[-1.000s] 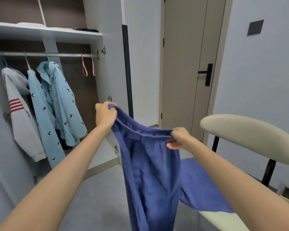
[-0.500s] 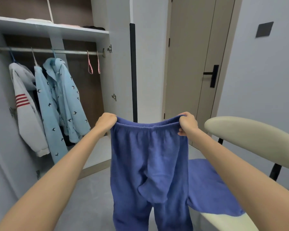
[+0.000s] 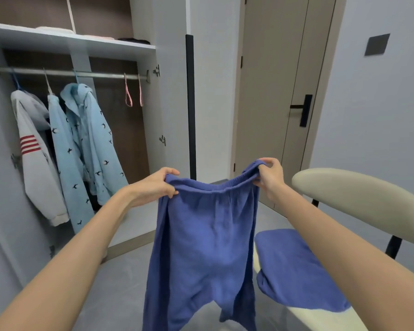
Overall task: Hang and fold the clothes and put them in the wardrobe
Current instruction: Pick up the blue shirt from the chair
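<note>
Blue trousers (image 3: 206, 244) hang in front of me, held up by the elastic waistband, legs dangling out of the bottom of the view. My left hand (image 3: 153, 185) grips the waistband's left end and my right hand (image 3: 269, 176) grips its right end, a little higher. The open wardrobe (image 3: 139, 47) stands at the left with a metal rail (image 3: 98, 74). On the rail hang a white hoodie with red stripes (image 3: 34, 158) and two light blue bird-print garments (image 3: 91, 144). Two empty pink hangers (image 3: 133, 93) hang at the rail's right end.
A cream chair (image 3: 359, 201) stands at the right with another blue garment (image 3: 294, 268) lying on its seat. Folded items lie on the wardrobe's upper shelf (image 3: 65, 32). A beige door (image 3: 280, 91) with a black handle is straight ahead. Grey floor lies below.
The waistband went from bunched and slack to stretched wide between both hands. My right hand rose and moved right; the trousers now hang flat, facing me.
</note>
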### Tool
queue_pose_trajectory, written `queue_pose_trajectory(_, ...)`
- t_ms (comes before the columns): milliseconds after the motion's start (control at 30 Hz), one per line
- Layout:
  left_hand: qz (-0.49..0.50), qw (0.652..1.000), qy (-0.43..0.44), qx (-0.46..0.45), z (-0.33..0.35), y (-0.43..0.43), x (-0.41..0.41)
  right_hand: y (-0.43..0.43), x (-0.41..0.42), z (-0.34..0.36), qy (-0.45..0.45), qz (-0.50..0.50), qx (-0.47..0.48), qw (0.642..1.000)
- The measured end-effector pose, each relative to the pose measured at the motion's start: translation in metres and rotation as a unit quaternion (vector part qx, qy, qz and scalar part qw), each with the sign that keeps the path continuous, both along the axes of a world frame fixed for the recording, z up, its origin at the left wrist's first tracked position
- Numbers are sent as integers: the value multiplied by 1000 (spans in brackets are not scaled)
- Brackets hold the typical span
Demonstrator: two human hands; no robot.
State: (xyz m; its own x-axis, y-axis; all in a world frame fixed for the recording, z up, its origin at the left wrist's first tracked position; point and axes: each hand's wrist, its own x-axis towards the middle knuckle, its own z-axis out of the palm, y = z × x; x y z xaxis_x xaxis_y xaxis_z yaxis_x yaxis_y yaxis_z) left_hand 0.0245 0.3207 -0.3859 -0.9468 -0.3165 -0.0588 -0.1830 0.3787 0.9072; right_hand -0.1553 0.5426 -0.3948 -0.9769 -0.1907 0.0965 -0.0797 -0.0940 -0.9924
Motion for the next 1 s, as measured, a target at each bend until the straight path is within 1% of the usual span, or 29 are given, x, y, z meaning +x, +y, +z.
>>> queue_pose_trajectory(33, -3, 997, -10, -75, 0, 1, -1, -2, -2, 0, 3, -8, -9, 1000)
queue_pose_trajectory(67, -7, 993, -9, -119, -1, 3, -1, -4, -2, 1, 1, -13, -15, 1000)
queue_pose_trajectory(100, -15, 990, 2, -139, -1, 5, -3, -6, -1, 2, -2, -12, -16, 1000)
queue_pose_trajectory(167, -34, 990, 27, -134, -3, 8, -5, -10, 2, 6, 1, 5, 2, 1000)
queue_pose_trajectory(267, -54, 989, 71, -121, -2, 16, -5, -11, 11, 12, 37, 57, 41, 997)
queue_pose_trajectory(333, -70, 979, 107, -157, -1, 22, -7, -11, 16, 16, 64, 116, 83, 988)
queue_pose_trajectory(400, -78, 968, 141, -193, -2, 28, -10, -12, 19, 18, 90, 188, 147, 967)
queue_pose_trajectory(433, -75, 964, 160, -198, -3, 31, -12, -13, 21, 19, 103, 217, 173, 955)
queue_pose_trajectory(500, -56, 965, 190, -174, -6, 34, -16, -16, 28, 22, 122, 248, 196, 941)
queue_pose_trajectory(567, -37, 969, 200, -140, -8, 38, -20, -18, 35, 25, 139, 259, 197, 935)
queue_pose_trajectory(633, -32, 972, 197, -127, -10, 42, -23, -19, 39, 27, 167, 269, 210, 925)
queue_pose_trajectory(767, -60, 970, 181, -154, -12, 45, -25, -24, 46, 32, 219, 255, 233, 912)
queue_pose_trajectory(900, -64, 965, 182, -178, -14, 45, -25, -22, 50, 33, 198, 268, 208, 920)
queue_pose_trajectory(933, -61, 964, 185, -181, -15, 45, -24, -21, 51, 31, 209, 262, 206, 919)
queue_pose_trajectory(1000, -50, 964, 193, -173, -19, 42, -23, -16, 54, 27, 261, 240, 230, 906)
